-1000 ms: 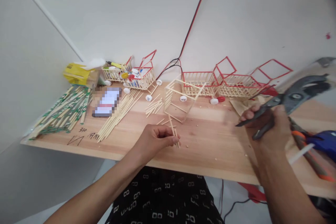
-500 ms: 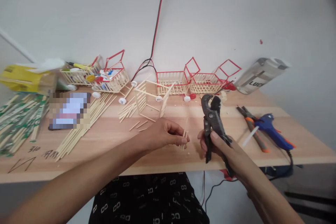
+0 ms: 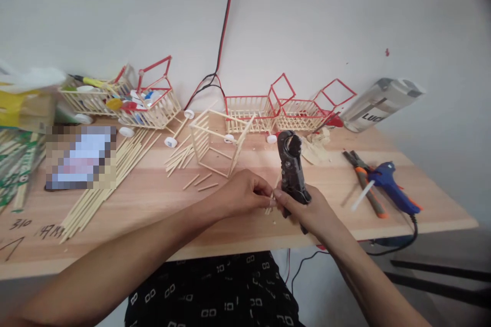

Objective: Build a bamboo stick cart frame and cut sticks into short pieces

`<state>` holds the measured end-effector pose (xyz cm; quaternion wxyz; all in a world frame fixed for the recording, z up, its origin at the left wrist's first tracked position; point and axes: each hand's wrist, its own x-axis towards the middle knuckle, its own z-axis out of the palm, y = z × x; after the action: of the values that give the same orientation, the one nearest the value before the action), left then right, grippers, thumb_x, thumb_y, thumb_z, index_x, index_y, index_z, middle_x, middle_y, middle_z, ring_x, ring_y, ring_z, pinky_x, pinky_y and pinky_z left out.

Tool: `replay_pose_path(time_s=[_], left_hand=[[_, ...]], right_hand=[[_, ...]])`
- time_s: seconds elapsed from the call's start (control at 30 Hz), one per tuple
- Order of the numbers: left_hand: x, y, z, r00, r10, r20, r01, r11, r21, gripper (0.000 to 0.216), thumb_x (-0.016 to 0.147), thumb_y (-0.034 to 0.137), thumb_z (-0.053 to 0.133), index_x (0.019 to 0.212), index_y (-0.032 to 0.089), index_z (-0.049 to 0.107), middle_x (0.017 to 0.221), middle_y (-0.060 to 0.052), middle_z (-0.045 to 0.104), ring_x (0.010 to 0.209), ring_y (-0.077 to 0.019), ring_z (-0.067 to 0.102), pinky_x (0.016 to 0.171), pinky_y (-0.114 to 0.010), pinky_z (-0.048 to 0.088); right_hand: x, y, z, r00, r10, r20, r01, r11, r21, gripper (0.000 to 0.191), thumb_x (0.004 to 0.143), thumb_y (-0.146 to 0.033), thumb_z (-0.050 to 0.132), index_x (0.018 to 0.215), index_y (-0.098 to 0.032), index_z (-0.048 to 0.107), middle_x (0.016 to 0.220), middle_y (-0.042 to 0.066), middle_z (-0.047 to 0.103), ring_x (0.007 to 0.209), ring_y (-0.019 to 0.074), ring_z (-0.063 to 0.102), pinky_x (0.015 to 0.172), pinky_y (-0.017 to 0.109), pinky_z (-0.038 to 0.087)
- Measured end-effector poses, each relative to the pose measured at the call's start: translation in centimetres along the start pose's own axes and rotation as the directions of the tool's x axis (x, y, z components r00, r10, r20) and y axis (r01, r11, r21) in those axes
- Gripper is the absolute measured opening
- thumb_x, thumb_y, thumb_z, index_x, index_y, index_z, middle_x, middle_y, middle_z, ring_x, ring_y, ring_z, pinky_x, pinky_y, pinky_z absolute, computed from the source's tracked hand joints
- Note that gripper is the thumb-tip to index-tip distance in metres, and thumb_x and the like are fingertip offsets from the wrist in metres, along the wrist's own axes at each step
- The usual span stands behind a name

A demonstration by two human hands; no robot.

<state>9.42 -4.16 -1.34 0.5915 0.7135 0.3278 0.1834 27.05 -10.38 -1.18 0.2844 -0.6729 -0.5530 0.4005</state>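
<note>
My left hand point(image 3: 243, 195) is closed in a pinch on thin wooden sticks point(image 3: 269, 210) above the front of the wooden table. Close beside it, my right hand point(image 3: 315, 208) grips a black pipe cutter point(image 3: 290, 166), its jaw end pointing up. The thumb of my right hand reaches to the sticks at my left fingertips; whether it presses them I cannot tell. Just beyond my left hand stands an open stick frame point(image 3: 216, 163). A few short cut sticks point(image 3: 202, 180) lie to the left of it.
Small stick shopping carts with red handles point(image 3: 249, 112) line the wall. Long sticks point(image 3: 97, 199) lie left beside a phone point(image 3: 82, 158). Pliers point(image 3: 366, 184), a blue glue gun point(image 3: 393, 186) and a LUCK-marked bag point(image 3: 381, 104) are right. A glue-gun cord hangs over the edge.
My right hand has brought the cutter leftward, up against my left hand, and its handles look closer together. My left hand keeps its pinch on the sticks. The view has shifted slightly.
</note>
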Motion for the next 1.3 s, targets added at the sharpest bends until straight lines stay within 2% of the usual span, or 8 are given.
replay_pose_path(time_s=[0.2,0.4,0.5,0.73,0.93,1.17,1.3], left_hand=[[-0.4,-0.1,-0.2,1.0,0.007,0.006,-0.007,1.0,-0.019,0.021,0.071,0.029,0.065,0.059,0.012,0.067,0.05,0.005,0.046,0.051,-0.0066,0.038,0.048,-0.019,0.026],[-0.5,-0.9,-0.1,0.997,-0.021,0.076,0.035,0.983,-0.182,0.02,0.07,0.031,0.067,0.071,0.011,0.072,0.06,0.0,0.062,0.055,-0.0087,0.048,0.053,-0.02,0.035],[-0.5,-1.2,0.1,0.997,-0.027,0.074,0.044,0.97,-0.238,0.023,0.069,0.032,0.069,0.076,0.011,0.073,0.064,-0.001,0.065,0.058,-0.0098,0.052,0.056,-0.021,0.038],[-0.8,-0.5,0.2,0.999,-0.032,0.025,0.036,0.988,-0.152,0.017,0.07,0.027,0.066,0.07,0.011,0.072,0.059,0.001,0.062,0.057,-0.0088,0.049,0.055,-0.02,0.036],[-0.8,-1.0,0.3,0.999,-0.037,0.003,0.037,0.979,-0.201,0.018,0.068,0.029,0.068,0.071,0.011,0.071,0.064,-0.001,0.064,0.059,-0.0098,0.052,0.058,-0.021,0.039],[-0.6,-1.2,0.1,0.995,-0.052,0.08,0.073,0.957,-0.281,0.022,0.071,0.034,0.069,0.072,0.012,0.071,0.064,-0.001,0.065,0.058,-0.0095,0.053,0.059,-0.021,0.04],[-0.7,-0.7,-0.1,0.992,-0.11,0.056,0.123,0.932,-0.341,0.024,0.07,0.036,0.07,0.072,0.012,0.071,0.064,-0.003,0.065,0.056,-0.0092,0.052,0.055,-0.021,0.037]], right_hand=[[0.3,-0.8,0.4,0.998,-0.06,-0.014,0.059,0.998,-0.037,0.03,0.076,-0.05,0.062,0.072,-0.02,0.058,0.056,-0.002,0.057,0.052,0.0137,0.052,0.05,0.026,0.041],[0.0,-0.8,1.1,0.996,0.025,-0.083,-0.022,0.999,0.03,0.032,0.075,-0.05,0.062,0.067,-0.019,0.058,0.055,0.001,0.058,0.053,0.0154,0.054,0.05,0.027,0.042],[-0.2,-0.8,1.1,0.994,0.073,-0.078,-0.067,0.995,0.068,0.036,0.074,-0.053,0.062,0.065,-0.019,0.057,0.056,0.002,0.059,0.05,0.0147,0.054,0.045,0.025,0.041],[-0.3,-1.0,1.0,0.996,0.071,-0.058,-0.071,0.997,0.009,0.042,0.075,-0.059,0.059,0.066,-0.017,0.057,0.054,0.001,0.058,0.044,0.0124,0.049,0.038,0.023,0.036],[-0.1,-0.6,1.1,0.994,0.012,-0.113,-0.018,0.998,-0.053,0.042,0.076,-0.056,0.058,0.06,-0.017,0.055,0.054,0.002,0.058,0.049,0.013,0.051,0.046,0.025,0.04],[-0.1,-0.5,1.2,0.991,0.016,-0.134,-0.021,0.999,-0.032,0.041,0.076,-0.056,0.059,0.061,-0.017,0.055,0.055,0.003,0.059,0.051,0.0144,0.052,0.049,0.026,0.041],[-0.1,-0.6,1.2,0.981,-0.083,-0.173,0.085,0.996,0.006,0.037,0.076,-0.053,0.061,0.076,-0.016,0.061,0.069,0.003,0.063,0.066,0.0173,0.059,0.062,0.028,0.046]])
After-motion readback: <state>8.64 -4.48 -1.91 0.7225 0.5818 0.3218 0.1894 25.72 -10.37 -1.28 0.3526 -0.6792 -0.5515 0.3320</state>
